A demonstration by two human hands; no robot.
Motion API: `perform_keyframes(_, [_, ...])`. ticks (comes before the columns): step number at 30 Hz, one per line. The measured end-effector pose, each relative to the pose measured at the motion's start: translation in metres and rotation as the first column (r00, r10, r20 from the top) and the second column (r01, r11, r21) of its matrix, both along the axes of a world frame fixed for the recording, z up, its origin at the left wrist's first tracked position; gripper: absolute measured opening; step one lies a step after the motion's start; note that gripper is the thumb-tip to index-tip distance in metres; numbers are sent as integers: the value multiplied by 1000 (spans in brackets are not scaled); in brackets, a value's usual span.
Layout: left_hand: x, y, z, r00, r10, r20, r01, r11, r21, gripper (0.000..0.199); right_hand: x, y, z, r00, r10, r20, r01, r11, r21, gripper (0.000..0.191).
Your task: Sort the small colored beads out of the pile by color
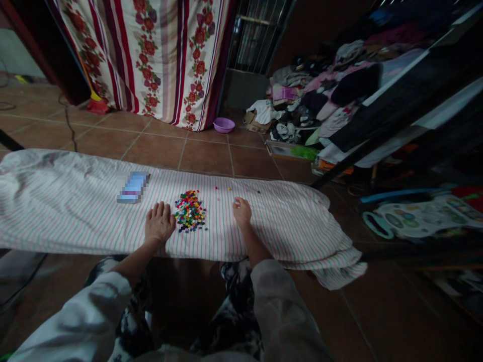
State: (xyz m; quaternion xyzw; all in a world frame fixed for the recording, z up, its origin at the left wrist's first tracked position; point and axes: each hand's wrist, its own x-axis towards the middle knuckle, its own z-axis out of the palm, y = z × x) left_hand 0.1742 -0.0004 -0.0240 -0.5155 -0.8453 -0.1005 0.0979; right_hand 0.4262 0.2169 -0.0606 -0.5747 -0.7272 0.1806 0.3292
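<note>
A person in pale sleeves leans over a striped cloth [94,231], a heap of small coloured pieces [189,210] between two bare hands; the left hand [160,221] lies flat, palm down, fingers slightly spread, just beside the heap's left edge and, as far as I can tell from here, gripping nothing; the right hand [242,210], apart from the heap on its other side, is pinched narrow, thumb and fingertips on what looks like a pale piece [236,202]. Beyond that hand a few strays lie singly on the cloth, among them a red piece [216,188], a yellow piece [229,189] and a dark piece [258,191].

The pieces look very light, hard and stiff, probably plastic; hardly fragile, I would judge, but perhaps slick, apt to skid or roll on the fabric if nudged; each seems best taken by its sides, between thumb and forefinger, from the heap's loose fringe.

Harder to make out: the pieces' exact shape, too small to read from here; most of the pinched one, covered by fingers; the heap's lower layers, buried; a phone-like object [133,187] left of the heap, its face blurred into blocks; whatever supports the cloth, draped from sight.
</note>
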Motion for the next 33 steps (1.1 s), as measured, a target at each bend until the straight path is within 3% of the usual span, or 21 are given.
perform_keyframes(6, [0,-1,0,1000,-9,-4,9,1000,23,53,0,-12,2,987,43,-153,-28,995,98,33])
perform_keyframes(13, [1,-1,3,1000,-10,23,9,1000,28,53,-21,-57,6,962,193,-191,-162,973,165,26])
perform_keyframes(23, [1,-1,4,999,-9,37,8,999,36,53,-55,-94,17,932,364,-7,-362,929,73,22])
perform_keyframes(33, [1,-1,1,998,-12,57,10,999,37,53,-92,-98,38,895,376,239,-369,926,-74,21])
